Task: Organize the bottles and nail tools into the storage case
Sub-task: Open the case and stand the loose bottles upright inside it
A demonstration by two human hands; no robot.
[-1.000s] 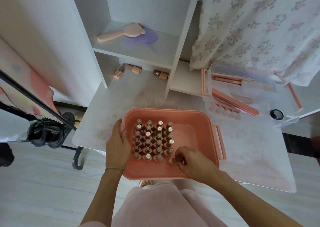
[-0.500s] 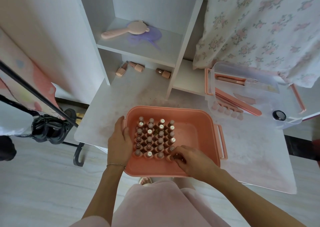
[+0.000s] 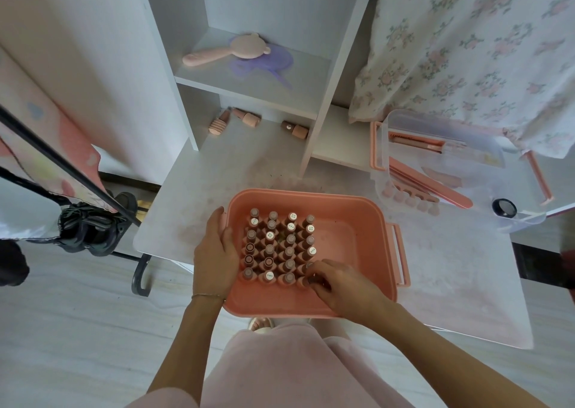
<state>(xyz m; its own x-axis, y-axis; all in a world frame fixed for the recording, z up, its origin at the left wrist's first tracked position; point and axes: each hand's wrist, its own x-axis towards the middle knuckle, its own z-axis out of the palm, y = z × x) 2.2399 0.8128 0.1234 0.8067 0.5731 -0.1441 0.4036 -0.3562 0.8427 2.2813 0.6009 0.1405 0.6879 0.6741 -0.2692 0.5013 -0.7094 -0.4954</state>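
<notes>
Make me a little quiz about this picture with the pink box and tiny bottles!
1. True or false: the left hand rests on the pink case rim.
2. Which hand pinches a bottle at the near row's end?
3. The bottles not yet packed lie: A) under the shelf, B) on the floor, C) in the clear tray.

Key: 1 true; 2 right hand; 3 A.

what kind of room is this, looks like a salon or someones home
Most likely a home, perhaps a bedroom dressing corner, not a salon. A floral curtain hangs beside a white shelf unit holding a pink hand mirror, and shoes sit on the floor by the small white table.
</notes>
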